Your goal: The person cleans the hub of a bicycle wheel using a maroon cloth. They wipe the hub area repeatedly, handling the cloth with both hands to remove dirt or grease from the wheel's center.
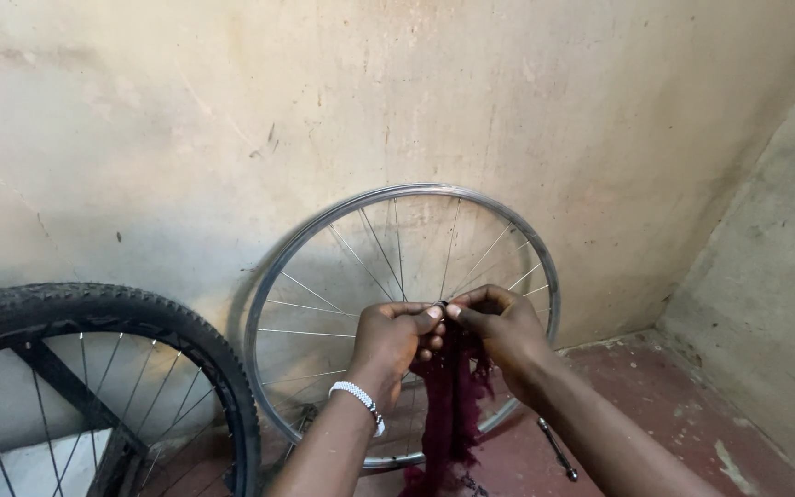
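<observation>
Your left hand (396, 336) and right hand (499, 327) meet fingertip to fingertip at the hub of a bare metal wheel rim (305, 239), thin spokes fanning out, leaning upright against the stained plaster wall (232, 110). Both hands pinch the top of a frayed maroon rag (453, 405) that hangs down between your wrists; the hub itself is hidden behind your fingers. At left, a knobby black tyre (94, 304) is cut off by the frame.
</observation>
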